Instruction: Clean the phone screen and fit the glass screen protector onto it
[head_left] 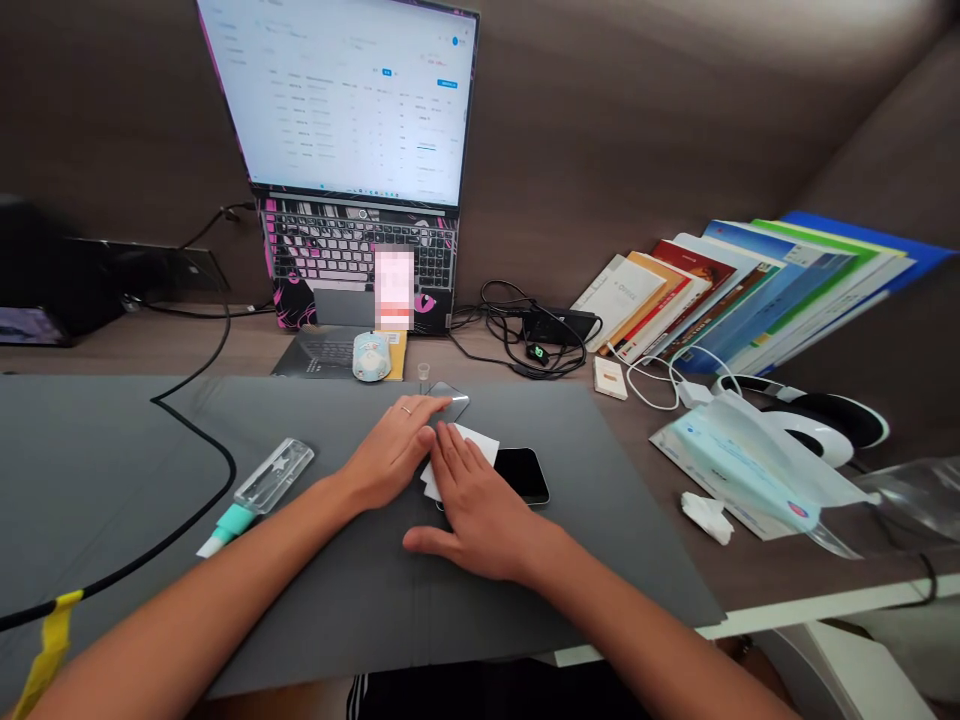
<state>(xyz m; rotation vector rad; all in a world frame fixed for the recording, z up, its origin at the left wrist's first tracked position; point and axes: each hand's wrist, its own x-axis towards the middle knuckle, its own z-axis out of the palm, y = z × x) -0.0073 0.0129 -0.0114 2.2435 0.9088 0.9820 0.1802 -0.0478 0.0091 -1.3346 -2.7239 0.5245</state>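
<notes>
Right hand [480,505] open, fingers flat on thin white square-cornered sheets [484,446] overlapping a black rectangular smartphone [526,476]. Left hand [394,445] open, straight fingertips at a clear pointed plastic film [460,402].

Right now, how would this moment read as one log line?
left hand: flat, at clear film | right hand: flat, over paper and phone | bottle: lying on mat

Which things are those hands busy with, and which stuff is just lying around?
Probably in use:
white paper, under the right hand
phone, partly covered
clear sheet, by the fingertips of the left hand

Probably just lying around:
laptop
mouse
books
headphones
crumpled tissue
spray bottle, though I'm not sure
</notes>
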